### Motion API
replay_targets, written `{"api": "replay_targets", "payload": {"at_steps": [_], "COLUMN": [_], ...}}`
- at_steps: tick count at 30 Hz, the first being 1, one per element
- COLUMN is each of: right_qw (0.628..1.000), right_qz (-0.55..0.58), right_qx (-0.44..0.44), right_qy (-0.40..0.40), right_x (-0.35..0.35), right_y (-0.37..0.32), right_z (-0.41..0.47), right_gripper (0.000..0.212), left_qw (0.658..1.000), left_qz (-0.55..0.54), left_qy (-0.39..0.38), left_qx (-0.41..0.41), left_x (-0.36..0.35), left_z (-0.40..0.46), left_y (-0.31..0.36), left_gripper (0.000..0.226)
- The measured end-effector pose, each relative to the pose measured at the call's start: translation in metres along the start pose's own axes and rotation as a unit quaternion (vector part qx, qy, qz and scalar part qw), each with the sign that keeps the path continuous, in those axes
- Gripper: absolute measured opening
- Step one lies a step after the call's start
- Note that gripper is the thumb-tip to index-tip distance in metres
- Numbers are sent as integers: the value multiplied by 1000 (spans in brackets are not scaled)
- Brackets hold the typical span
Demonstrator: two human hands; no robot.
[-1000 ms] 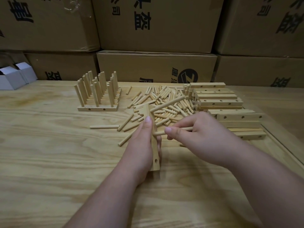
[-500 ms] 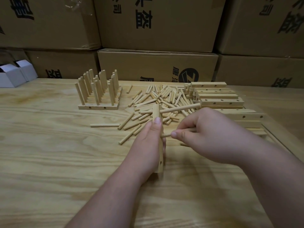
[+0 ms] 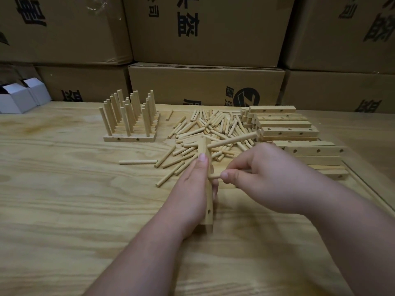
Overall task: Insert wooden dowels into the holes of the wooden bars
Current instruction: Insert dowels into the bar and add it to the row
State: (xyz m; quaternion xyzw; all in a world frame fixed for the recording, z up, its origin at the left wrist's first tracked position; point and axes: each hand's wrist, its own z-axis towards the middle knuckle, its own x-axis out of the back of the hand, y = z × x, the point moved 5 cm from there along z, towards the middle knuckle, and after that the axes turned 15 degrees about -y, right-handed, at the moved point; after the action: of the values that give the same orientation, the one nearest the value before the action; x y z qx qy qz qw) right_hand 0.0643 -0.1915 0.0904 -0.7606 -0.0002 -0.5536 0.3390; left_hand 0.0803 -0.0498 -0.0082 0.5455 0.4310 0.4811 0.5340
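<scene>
My left hand [image 3: 190,193] grips a wooden bar [image 3: 207,212] that lies lengthwise away from me on the table, holes facing right. One dowel [image 3: 233,141] sticks out of the bar's far hole, pointing right and up. My right hand [image 3: 265,178] pinches a second dowel [image 3: 214,176], whose tip touches the bar's middle. The near hole of the bar is empty. A heap of loose dowels [image 3: 213,129] lies behind the hands.
Finished bars with upright dowels [image 3: 130,118] stand at the back left. Stacked bare bars [image 3: 288,131] lie at the back right. A single dowel [image 3: 137,161] lies apart on the table. Cardboard boxes [image 3: 205,86] wall the far edge; white boxes [image 3: 19,97] sit far left.
The bar has turned more upright onto its edge and shifted slightly right. My right hand has brought the second dowel's tip up against the bar's middle hole.
</scene>
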Motion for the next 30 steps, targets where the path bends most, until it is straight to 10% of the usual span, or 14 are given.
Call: {"api": "replay_targets", "payload": {"at_steps": [12, 30], "right_qw": [990, 998], "right_qz": [-98, -31], "right_qx": [-52, -24], "right_qy": [84, 44], "right_x": [-7, -6], "right_y": [-15, -3], "right_z": [0, 4], "right_gripper": [40, 40], "left_qw": [1000, 999], "left_qz": [-16, 18], "left_qy": [17, 31], "left_qx": [8, 38], "left_x": [-2, 1], "left_z": [-3, -3], "left_y": [9, 5], "left_gripper": [26, 64]}}
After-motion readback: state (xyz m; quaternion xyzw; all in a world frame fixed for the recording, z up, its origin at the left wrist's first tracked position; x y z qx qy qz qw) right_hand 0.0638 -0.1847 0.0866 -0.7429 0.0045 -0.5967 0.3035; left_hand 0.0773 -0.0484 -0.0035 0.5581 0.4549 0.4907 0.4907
